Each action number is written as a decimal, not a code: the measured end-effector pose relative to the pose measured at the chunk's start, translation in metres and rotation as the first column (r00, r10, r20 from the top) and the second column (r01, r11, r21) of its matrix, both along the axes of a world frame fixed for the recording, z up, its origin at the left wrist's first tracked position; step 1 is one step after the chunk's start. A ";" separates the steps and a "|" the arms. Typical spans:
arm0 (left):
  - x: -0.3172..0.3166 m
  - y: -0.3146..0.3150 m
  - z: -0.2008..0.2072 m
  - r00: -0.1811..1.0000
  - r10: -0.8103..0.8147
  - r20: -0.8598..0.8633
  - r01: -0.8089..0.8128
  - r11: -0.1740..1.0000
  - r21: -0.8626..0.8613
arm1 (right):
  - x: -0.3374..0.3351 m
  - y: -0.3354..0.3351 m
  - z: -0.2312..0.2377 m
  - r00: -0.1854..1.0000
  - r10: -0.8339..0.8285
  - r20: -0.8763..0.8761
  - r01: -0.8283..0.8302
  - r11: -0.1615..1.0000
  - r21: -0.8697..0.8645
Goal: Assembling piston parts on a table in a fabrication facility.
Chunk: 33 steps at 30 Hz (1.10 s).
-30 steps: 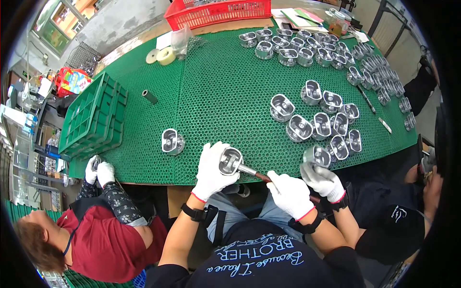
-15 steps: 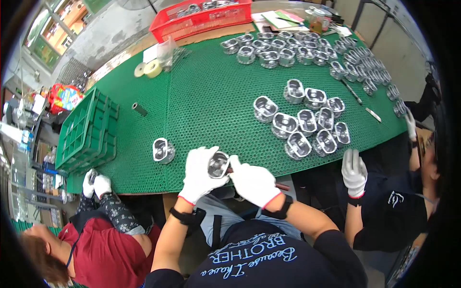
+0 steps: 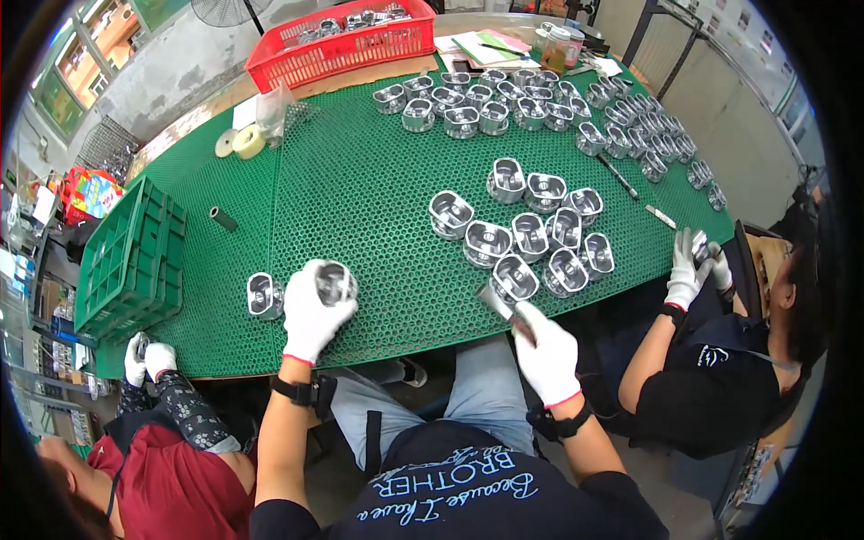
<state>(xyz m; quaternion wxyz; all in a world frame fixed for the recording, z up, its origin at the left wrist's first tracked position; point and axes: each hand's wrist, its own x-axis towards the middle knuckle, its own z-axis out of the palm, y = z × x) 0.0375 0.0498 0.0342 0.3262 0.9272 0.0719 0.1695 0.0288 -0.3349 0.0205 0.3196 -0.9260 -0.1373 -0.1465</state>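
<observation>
My left hand (image 3: 310, 317), in a white glove, is wrapped round a silver metal piston (image 3: 336, 284) just above the green mat, its open side up. Another piston (image 3: 265, 295) stands beside it on the left. My gloved right hand (image 3: 547, 355) grips a brown-handled tool (image 3: 495, 302) with a flat, greyish end, slightly blurred; its exact kind is unclear. That end is close to the nearest piston (image 3: 515, 278) of a loose group on the mat; whether they touch I cannot tell.
Many more pistons (image 3: 462, 122) stand in rows at the back right. A red crate (image 3: 342, 56), a tape roll (image 3: 248, 142), a short tube (image 3: 224, 219) and green crates (image 3: 130, 261) surround the green mat (image 3: 360, 198). Co-workers sit close on both sides.
My hands have parted: the left carried the piston left toward the mat, and the right moved right with the tool. The right-hand co-worker's hands now hold a metal part.
</observation>
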 end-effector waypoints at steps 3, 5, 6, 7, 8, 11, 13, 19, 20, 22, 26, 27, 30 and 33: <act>0.008 0.023 -0.025 0.961 0.190 0.202 -0.210 0.975 0.078 | 0.032 0.004 -0.005 0.979 -0.175 0.102 0.156 0.973 0.173; 0.009 0.021 -0.017 0.956 0.187 0.226 -0.245 0.933 0.262 | 0.046 0.004 0.000 0.979 -0.204 0.020 0.201 0.975 0.098; 0.008 0.017 -0.014 0.956 0.185 0.226 -0.243 0.933 0.265 | 0.049 0.004 -0.001 0.978 -0.206 0.019 0.203 0.974 0.101; 0.006 0.010 -0.012 0.937 0.174 0.303 -0.289 0.874 0.392 | 0.053 0.002 -0.003 0.979 -0.191 0.070 0.185 0.978 0.093; 0.002 0.003 -0.009 0.914 0.152 0.376 -0.340 0.793 0.505 | 0.056 0.000 -0.006 0.977 -0.174 0.122 0.164 0.983 0.084; -0.008 -0.012 -0.018 0.932 0.012 0.362 -0.133 0.941 0.311 | 0.061 -0.004 -0.023 0.965 -0.012 -0.263 0.111 0.925 0.364; -0.018 -0.042 -0.012 0.965 -0.085 0.248 0.050 0.988 0.147 | 0.062 0.000 -0.014 0.970 -0.042 -0.238 0.117 0.943 0.312; -0.029 -0.112 -0.026 0.978 -0.201 0.059 0.206 0.872 -0.445 | 0.029 0.055 0.018 0.587 0.515 -0.624 0.171 0.675 0.718; -0.029 -0.111 -0.025 0.984 -0.158 0.083 0.177 0.924 -0.338 | 0.025 0.069 0.021 0.508 0.638 -0.578 0.159 0.590 0.791; -0.024 -0.106 -0.028 0.989 -0.043 0.143 0.082 0.956 -0.281 | 0.016 0.098 0.012 0.483 0.717 -0.503 0.164 0.490 0.856; -0.035 -0.056 -0.024 0.981 0.156 -0.119 -0.189 0.917 -0.351 | 0.009 0.140 0.008 0.319 0.800 -0.508 0.125 0.495 0.860; -0.040 -0.052 -0.030 0.978 0.170 -0.121 -0.202 0.919 -0.339 | 0.007 0.143 0.010 0.287 0.802 -0.524 0.076 0.526 0.847; -0.047 -0.060 -0.031 0.985 0.159 0.073 -0.145 0.975 -0.168 | 0.007 0.131 0.014 0.642 0.636 -0.429 -0.340 0.737 0.584; -0.036 -0.057 -0.038 0.984 0.181 0.007 -0.158 0.877 -0.454 | 0.005 0.091 0.012 0.825 0.438 -0.356 -0.357 0.893 0.273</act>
